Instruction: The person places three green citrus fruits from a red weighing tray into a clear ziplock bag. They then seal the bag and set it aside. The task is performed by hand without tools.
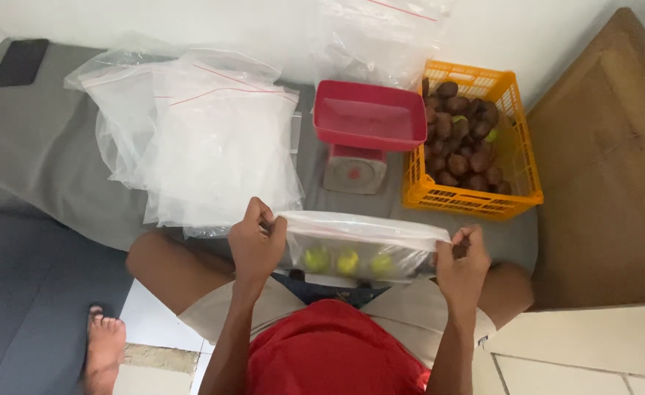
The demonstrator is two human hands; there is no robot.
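I hold a clear plastic zip bag [359,245] stretched sideways over my lap. My left hand [257,245] pinches the bag's top left corner. The top right corner is pinched by my right hand [463,267]. Inside the bag lie three small yellow-green round fruits [347,260], side by side. Just beyond the bag stands a small kitchen scale [355,170] with a red rectangular tray [370,115] on top, which holds nothing.
An orange plastic basket [516,179] of dark brown fruits sits right of the scale. A pile of clear zip bags [198,135] lies on the grey mat to the left. A black phone [20,62] lies far left. A brown board [608,161] stands at right.
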